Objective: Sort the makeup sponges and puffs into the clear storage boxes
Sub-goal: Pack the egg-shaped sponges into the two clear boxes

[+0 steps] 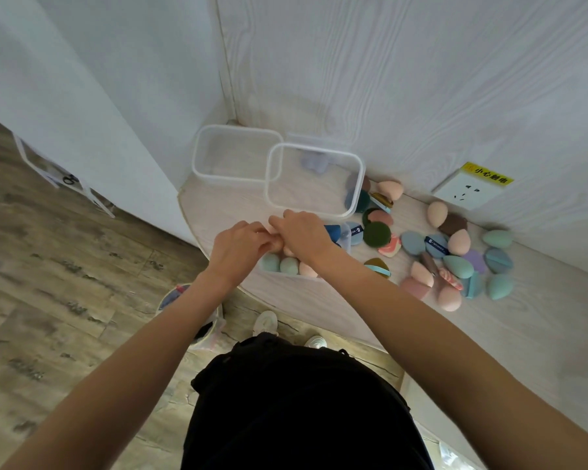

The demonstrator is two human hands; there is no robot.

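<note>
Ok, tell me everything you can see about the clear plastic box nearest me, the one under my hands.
The near clear plastic storage box sits lidless on the pale wood-grain tabletop, close to its curved front edge. Its walls look thin and see-through, with rounded corners. Inside lie egg-shaped sponges: two mint green ones and some peach-pink ones. Both hands hover over it, the left hand and right hand meeting around something pink, hiding much of the box.

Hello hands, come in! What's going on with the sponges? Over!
Both hands, left and right, pinch a pink sponge over the near box. Loose pile waits right. Nothing blocking.
</note>
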